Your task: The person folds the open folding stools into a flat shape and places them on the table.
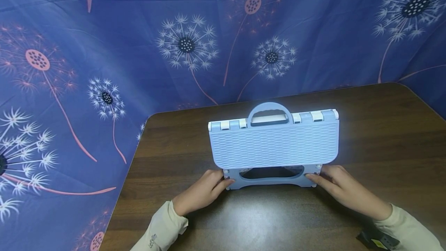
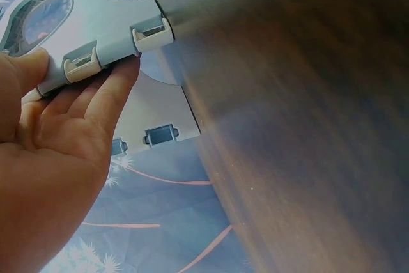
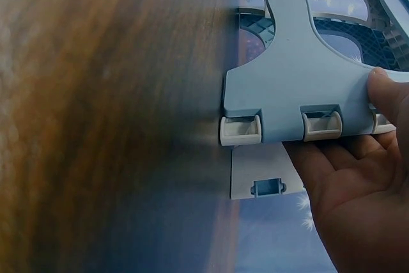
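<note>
Blue stool [image 1: 274, 146], left fingers [image 2: 118, 91] gripping one side, right fingers [image 3: 310, 161] the other

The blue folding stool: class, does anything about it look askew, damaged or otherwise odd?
No damage shows. On the table, the blue folding stool looks odd: its seat slopes down from the hinged edge, where the handle sticks up, rather than lying flat. Perhaps it is partly folded.
</note>
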Demonstrator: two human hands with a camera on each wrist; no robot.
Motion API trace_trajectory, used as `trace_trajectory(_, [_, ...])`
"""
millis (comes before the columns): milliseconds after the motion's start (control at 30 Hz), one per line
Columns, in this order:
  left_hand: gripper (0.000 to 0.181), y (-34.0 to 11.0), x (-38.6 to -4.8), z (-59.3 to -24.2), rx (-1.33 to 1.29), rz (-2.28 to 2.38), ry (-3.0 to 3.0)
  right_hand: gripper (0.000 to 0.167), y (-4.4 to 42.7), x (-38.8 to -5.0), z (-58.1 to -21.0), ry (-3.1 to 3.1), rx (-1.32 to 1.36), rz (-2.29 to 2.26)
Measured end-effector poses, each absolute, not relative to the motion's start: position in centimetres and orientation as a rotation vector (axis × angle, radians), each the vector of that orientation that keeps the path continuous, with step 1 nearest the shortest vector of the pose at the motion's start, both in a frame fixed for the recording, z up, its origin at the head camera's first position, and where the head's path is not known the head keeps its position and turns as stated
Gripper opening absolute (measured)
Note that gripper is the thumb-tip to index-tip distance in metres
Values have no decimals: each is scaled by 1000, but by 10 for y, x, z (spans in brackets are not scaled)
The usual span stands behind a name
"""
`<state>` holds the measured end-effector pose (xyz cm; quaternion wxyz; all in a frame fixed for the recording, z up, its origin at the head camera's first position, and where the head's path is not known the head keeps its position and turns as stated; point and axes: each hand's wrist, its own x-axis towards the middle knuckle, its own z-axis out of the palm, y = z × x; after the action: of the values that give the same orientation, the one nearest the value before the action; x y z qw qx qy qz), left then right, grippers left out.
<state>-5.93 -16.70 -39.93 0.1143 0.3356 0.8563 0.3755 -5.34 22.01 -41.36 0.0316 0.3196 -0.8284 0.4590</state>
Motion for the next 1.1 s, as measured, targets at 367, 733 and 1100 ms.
trace_trajectory(367, [29, -167, -60, -399, 994, 1090, 2531, 37, 219, -54, -416, -2524, 969, 1368])
trace_trajectory(733, [30, -167, -59, -401, 1030, 1084, 2578, 38, 220, -55, -418, -2519, 973, 1326])
trace_trajectory(1100, [32, -167, -60, -401, 1025, 1082, 2565, 37, 220, -54, -420, -2536, 966, 1324])
